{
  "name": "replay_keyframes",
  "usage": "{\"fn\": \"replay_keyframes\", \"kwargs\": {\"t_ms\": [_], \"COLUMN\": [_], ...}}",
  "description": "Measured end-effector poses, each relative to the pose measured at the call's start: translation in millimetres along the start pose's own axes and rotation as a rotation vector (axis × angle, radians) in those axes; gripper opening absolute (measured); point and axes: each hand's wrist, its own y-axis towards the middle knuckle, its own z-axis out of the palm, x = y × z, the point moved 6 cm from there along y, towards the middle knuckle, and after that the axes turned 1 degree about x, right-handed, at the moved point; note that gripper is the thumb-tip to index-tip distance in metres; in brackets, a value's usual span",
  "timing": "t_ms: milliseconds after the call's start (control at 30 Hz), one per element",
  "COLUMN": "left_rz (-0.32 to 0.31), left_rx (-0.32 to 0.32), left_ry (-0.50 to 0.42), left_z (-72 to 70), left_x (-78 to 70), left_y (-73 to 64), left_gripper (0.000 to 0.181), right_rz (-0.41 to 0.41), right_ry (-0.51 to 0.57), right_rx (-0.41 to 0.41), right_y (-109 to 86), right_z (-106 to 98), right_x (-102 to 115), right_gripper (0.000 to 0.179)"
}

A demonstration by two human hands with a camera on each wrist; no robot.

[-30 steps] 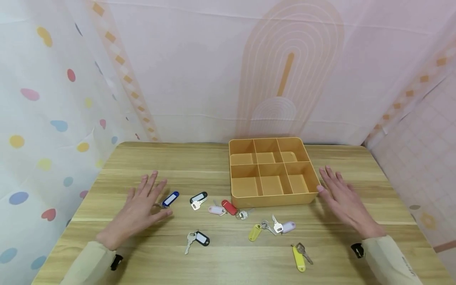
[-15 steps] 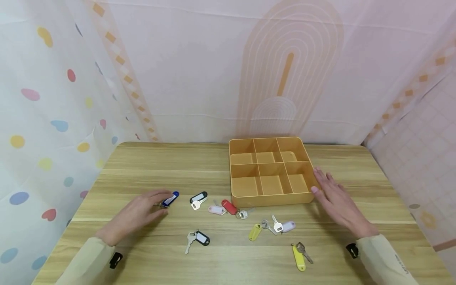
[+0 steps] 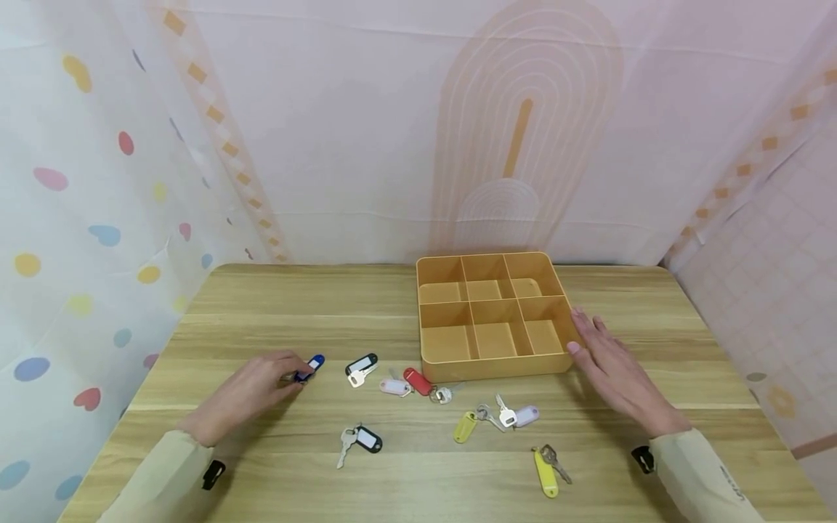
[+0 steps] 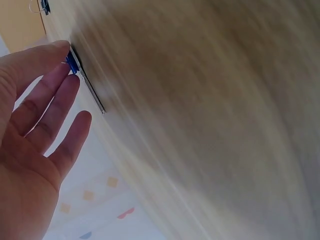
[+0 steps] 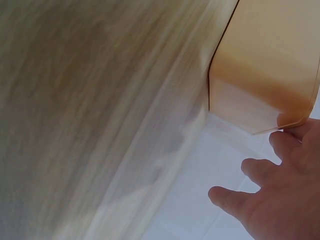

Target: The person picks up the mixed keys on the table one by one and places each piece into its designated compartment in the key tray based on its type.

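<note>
My left hand (image 3: 258,388) pinches a blue key tag (image 3: 315,362) at the left of the table. In the left wrist view the thumb and fingertips meet at the blue tag (image 4: 73,64), and its key (image 4: 94,93) lies along the wood. My right hand (image 3: 617,372) rests its fingertips against the right side of an orange six-compartment organizer box (image 3: 497,367), its fingers fairly straight. The right wrist view shows those fingers (image 5: 260,170) spread near the box's wall (image 5: 260,75). Right of the left hand lies a black key tag (image 3: 362,364) with a key.
Across the wooden table (image 3: 294,305) lie more tagged keys: a red tag (image 3: 416,380), a pink tag (image 3: 395,387), a lilac tag (image 3: 526,415), a second black tag (image 3: 369,439) and yellow tags, one (image 3: 546,476) near the front. A patterned curtain (image 3: 353,145) hangs behind.
My left hand has lowered, its spread fingers closing onto the blue key tag. My right hand has shifted left to the box's side. The view has turned slightly.
</note>
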Motion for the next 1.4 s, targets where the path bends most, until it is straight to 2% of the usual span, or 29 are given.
{"fn": "replay_keyframes", "kwargs": {"t_ms": [400,600,867,1100,1400], "left_rz": [0.052,0.024,0.016,0.006,-0.017], "left_rx": [-0.053,-0.088,-0.178,-0.23,-0.238], "left_ry": [-0.024,-0.042,-0.095,-0.141,-0.204], "left_z": [-3.1,-12.6,-29.2,-38.5,-46.2], "left_x": [-1.1,-5.2,-22.6,-40.4,-62.2], "left_y": [1.8,1.9,6.7,12.0,19.8], "left_gripper": [0.023,0.023,0.026,0.027,0.027], "right_rz": [0.001,0.0,0.008,0.004,0.011], "right_ry": [-0.003,-0.009,0.004,0.01,0.017], "right_rx": [0.007,0.01,0.006,-0.007,-0.002], "right_y": [0.4,0.9,-0.3,-0.5,-0.9], "right_z": [0,0,1,2,2], "right_x": [0,1,0,0,-1], "right_gripper": [0.065,0.066,0.067,0.066,0.066]}}
